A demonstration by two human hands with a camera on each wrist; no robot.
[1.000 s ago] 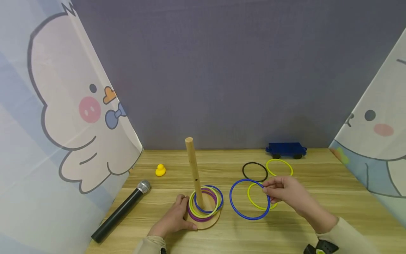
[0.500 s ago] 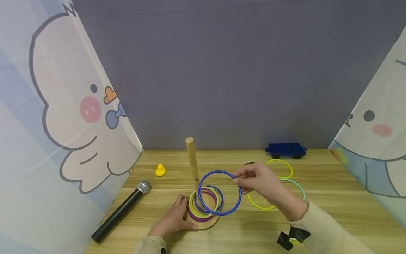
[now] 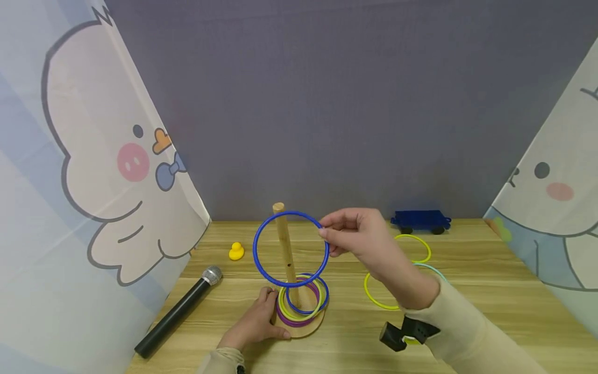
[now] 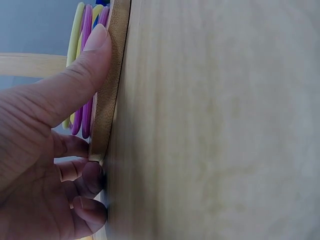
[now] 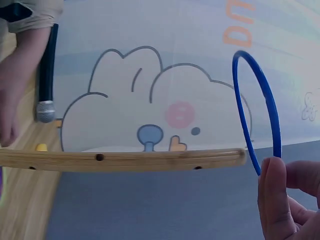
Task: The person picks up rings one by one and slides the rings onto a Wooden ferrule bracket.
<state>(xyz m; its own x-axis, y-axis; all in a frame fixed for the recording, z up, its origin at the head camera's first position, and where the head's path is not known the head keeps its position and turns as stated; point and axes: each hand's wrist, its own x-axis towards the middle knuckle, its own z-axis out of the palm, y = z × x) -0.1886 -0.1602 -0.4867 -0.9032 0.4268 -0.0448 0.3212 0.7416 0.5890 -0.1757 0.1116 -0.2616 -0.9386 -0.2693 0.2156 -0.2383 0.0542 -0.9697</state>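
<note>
My right hand [image 3: 366,241] pinches a blue ring [image 3: 255,254] between thumb and fingers, raised and tilted near the top of a wooden peg [image 3: 287,246]. In the head view the ring overlaps the peg; in the right wrist view, the ring [image 5: 274,120] hangs just past the peg's end [image 5: 235,157]. My left hand [image 3: 257,319] grips the edge of the round wooden base [image 3: 306,331], thumb over the rim and fingers curled at its side [image 4: 107,115]. Around the peg's foot lie several rings, among them a blue ring [image 3: 328,297] and purple rings [image 4: 86,112].
Right of the stand lie two yellow rings [image 3: 366,292] and a pale teal ring [image 3: 436,271], partly behind the right arm. A blue toy wagon [image 3: 421,221] stands at the back. Leftward are a yellow duck [image 3: 236,252] and a black microphone [image 3: 175,317].
My right hand has carried the blue ring leftward and up, from above the loose rings to the peg's upper part. The left hand has stayed on the base.
</note>
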